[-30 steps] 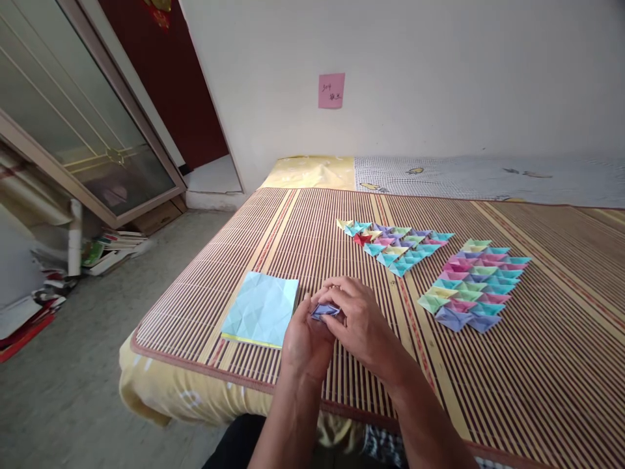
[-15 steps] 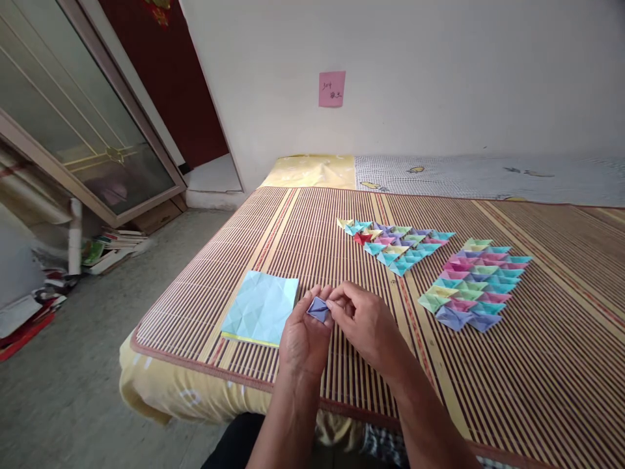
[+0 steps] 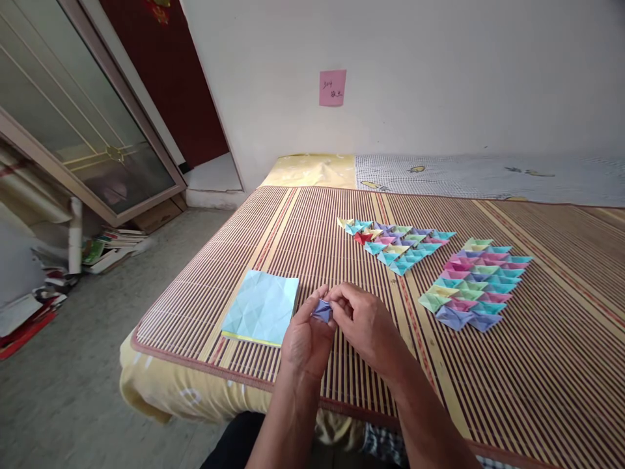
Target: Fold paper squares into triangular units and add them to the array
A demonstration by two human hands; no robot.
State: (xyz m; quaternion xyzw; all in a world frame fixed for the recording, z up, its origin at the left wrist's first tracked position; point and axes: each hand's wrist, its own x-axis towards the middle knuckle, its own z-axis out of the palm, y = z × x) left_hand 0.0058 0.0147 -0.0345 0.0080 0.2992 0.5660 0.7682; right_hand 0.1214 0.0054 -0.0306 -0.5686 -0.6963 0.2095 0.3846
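A small purple piece of folded paper (image 3: pixel 321 311) is held between both hands over the striped mat. My left hand (image 3: pixel 306 339), palm up, grips its left side with the thumb against the fingers. My right hand (image 3: pixel 364 320) pinches its right edge between thumb and fingertips, which partly hide that side. Left of the hands lies a light blue stack of square paper (image 3: pixel 261 306) with crease marks and a yellow sheet showing at its front edge.
Colourful folded paper boats stand in two groups on the mat: one farther back (image 3: pixel 390 242), one to the right (image 3: pixel 473 283). The bamboo mat (image 3: pixel 195 306) covers a bed with a yellow sheet (image 3: pixel 195 389). A pink note (image 3: pixel 333 88) is on the wall.
The purple paper has turned in my fingers, from a flat diamond to a shape with raised, opened folds. Both hands have shifted only slightly.
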